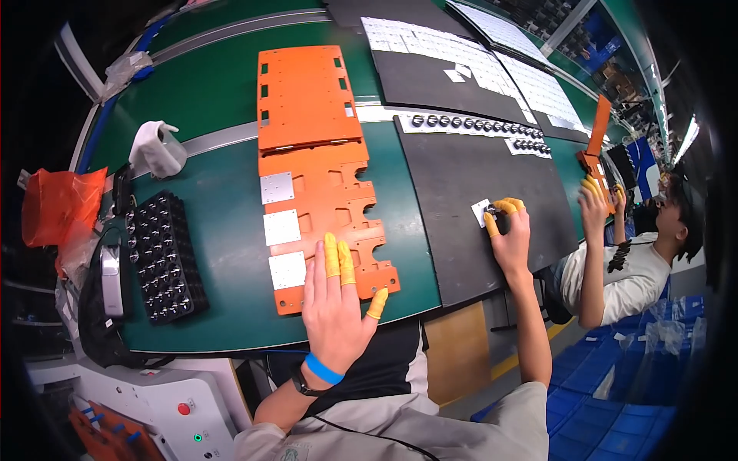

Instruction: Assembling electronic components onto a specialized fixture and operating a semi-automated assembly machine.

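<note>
My left hand (334, 319), with yellow finger cots on some fingers, lies flat and spread on the near end of a hinged orange fixture plate (307, 100). Beside its fingers, three square silvery-white plates (282, 227) sit in a column along the fixture's left side. Over the black mat (492, 265), my right hand (511, 238) closes its yellow-capped fingers on a small black round part (490, 210). That part is at a small white square plate (479, 210) on the mat; the fingertips partly hide it, so I cannot tell whether it touches the plate.
A black tray (201, 296) of round black parts stands left of the fixture. White strips with rows of black round parts (477, 124) line the mat's far edge; white sheets (438, 50) lie beyond. A co-worker (626, 269) handles another orange fixture (598, 127) at right.
</note>
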`<state>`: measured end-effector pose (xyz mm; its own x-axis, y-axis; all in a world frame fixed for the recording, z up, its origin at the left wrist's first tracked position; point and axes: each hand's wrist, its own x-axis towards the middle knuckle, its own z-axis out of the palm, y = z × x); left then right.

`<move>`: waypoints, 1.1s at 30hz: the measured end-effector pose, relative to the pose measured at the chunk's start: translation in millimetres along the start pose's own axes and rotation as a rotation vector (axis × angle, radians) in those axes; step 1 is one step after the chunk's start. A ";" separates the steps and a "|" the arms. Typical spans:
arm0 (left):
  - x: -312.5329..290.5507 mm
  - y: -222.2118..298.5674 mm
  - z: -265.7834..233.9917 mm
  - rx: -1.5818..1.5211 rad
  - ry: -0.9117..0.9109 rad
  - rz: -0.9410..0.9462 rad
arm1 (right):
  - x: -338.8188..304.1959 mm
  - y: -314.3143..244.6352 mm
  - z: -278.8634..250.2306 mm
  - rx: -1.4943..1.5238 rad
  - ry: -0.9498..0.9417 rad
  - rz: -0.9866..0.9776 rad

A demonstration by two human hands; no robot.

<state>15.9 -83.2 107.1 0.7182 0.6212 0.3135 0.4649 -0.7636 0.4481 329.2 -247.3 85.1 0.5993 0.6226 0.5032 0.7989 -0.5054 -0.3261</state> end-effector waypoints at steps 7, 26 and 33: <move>0.9 1.4 1.9 0.012 -0.007 0.002 | 52.8 43.0 3.3 -0.119 0.157 0.081; 2.6 7.7 -2.5 0.022 -0.039 -0.023 | 134.6 111.4 44.8 -0.397 0.259 0.067; 3.2 9.3 -1.1 0.013 -0.024 -0.029 | 137.9 116.7 50.2 -0.376 0.235 0.078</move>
<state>22.0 -88.1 113.1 0.7163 0.6388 0.2807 0.4921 -0.7477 0.4459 507.6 -190.4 76.2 0.5941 0.4433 0.6712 0.6519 -0.7542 -0.0789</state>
